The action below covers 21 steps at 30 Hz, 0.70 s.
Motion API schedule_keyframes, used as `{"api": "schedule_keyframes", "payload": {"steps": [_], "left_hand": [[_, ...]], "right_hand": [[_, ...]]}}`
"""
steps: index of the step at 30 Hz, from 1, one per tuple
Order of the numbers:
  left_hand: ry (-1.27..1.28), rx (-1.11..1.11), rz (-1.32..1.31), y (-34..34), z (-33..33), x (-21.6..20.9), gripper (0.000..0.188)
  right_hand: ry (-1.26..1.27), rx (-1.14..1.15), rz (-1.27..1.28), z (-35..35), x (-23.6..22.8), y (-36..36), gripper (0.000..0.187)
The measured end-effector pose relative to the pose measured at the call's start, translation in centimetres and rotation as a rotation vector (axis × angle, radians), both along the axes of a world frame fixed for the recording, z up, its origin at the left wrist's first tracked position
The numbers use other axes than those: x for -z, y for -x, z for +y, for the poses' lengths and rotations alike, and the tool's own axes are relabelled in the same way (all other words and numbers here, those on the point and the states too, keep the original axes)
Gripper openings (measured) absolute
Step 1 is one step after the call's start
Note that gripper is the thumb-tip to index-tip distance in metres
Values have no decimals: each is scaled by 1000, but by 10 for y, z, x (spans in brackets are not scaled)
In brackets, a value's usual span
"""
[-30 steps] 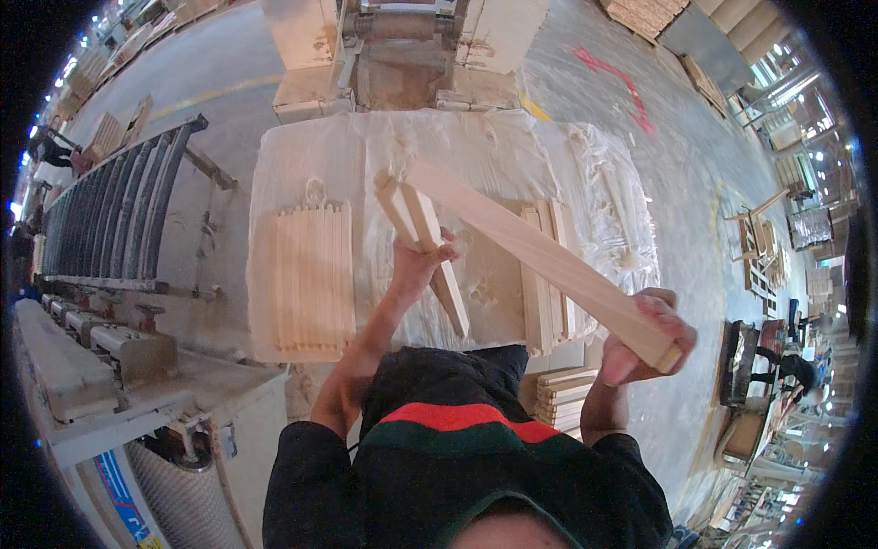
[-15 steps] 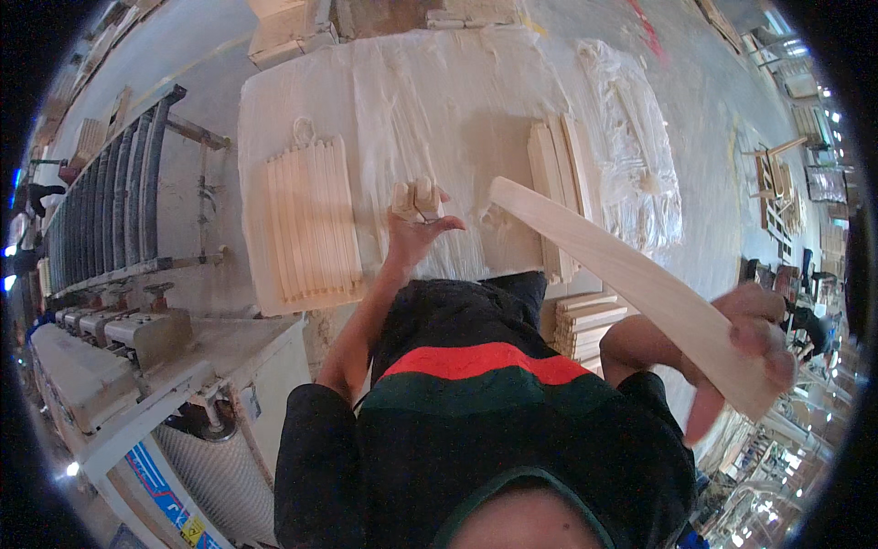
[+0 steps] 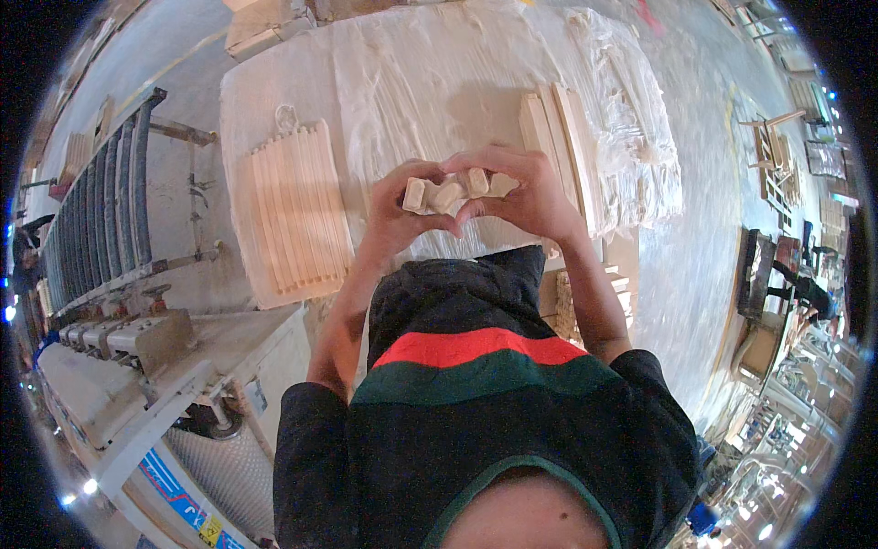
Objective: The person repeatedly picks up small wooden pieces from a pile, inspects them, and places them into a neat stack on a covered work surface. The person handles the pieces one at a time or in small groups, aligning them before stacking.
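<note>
In front of my waist, several pale wooden slats (image 3: 448, 196) stand on end in a bundle, with their blunt tops facing up. My left hand (image 3: 395, 210) is wrapped round the bundle's left side. From the right, my right hand (image 3: 540, 197) closes round the slats there. The fingers and thumbs of both hands meet or nearly meet at the middle. Most of the slats' length is hidden below the hands.
Beneath my hands lies a plastic-wrapped stack (image 3: 412, 82). A row of wooden strips (image 3: 297, 215) rests on its left, longer boards (image 3: 560, 137) on its right. At left stand a roller rack (image 3: 101, 197) and a machine (image 3: 119, 352). More wood pieces (image 3: 622, 293) sit low at right.
My right hand has swung in from the far right with a long curved slat and now joins my left hand at the bundle. My view has shifted slightly.
</note>
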<state>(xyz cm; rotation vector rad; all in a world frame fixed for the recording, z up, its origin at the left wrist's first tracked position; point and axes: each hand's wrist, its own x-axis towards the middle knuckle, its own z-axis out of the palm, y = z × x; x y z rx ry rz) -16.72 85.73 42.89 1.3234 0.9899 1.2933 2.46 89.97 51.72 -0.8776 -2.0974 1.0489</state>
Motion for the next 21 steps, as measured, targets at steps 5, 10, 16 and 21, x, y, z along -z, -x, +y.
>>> {"api": "schedule_keyframes", "payload": {"steps": [5,10,16,21], "left_hand": [[1,16,-18,4,0,-1,50],[-15,6,-263,-18,-9,-20,56],[-323,-45,135,-4,1,15,67],[-411,-143,223,-12,-1,-6,75]], "right_hand": [[124,-9,-3,-1,-6,-2,45],[89,232,-40,-27,0,8,41],[-35,415,-17,-58,5,24,38],[-23,583,-71,-63,1,27,41]]}}
